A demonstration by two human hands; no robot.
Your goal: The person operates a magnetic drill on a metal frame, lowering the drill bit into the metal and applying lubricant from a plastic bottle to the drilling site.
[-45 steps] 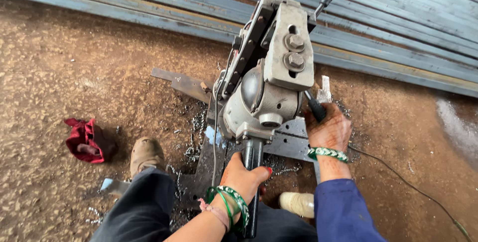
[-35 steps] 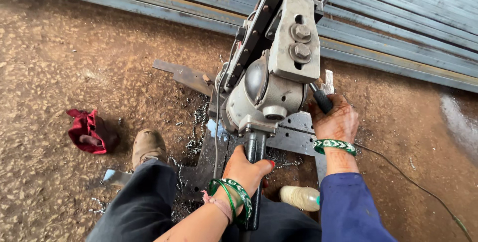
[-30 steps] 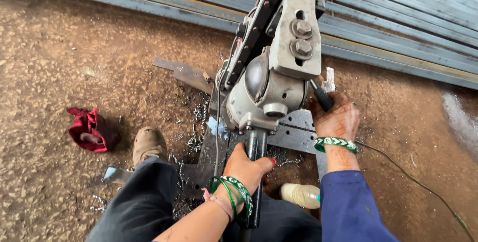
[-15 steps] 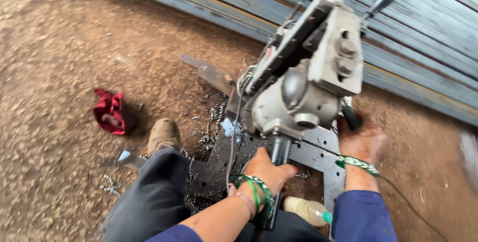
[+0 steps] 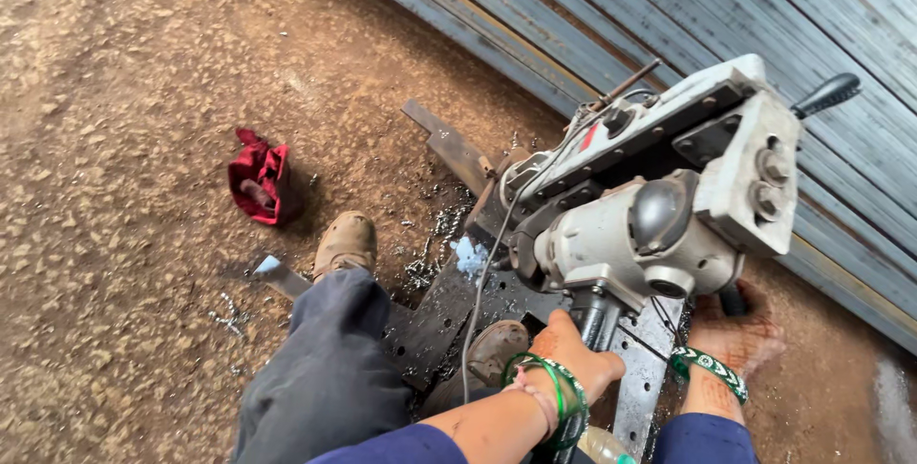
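Fingers of both hands clamp the drill machine (image 5: 659,206), steel beams (image 5: 669,15) crowding its far edge.

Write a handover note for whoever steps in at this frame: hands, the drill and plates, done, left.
Left hand: closed around the drill's lower shaft.
Right hand: by a dark handle under the drill; grip unclear.
Drill machine: tilted over the dark steel plate on the ground, both boots beside it, metal shavings around.
Red rag: lying off to the left.
Done: cannot tell if any hole is finished.
Left: drill not yet standing upright.
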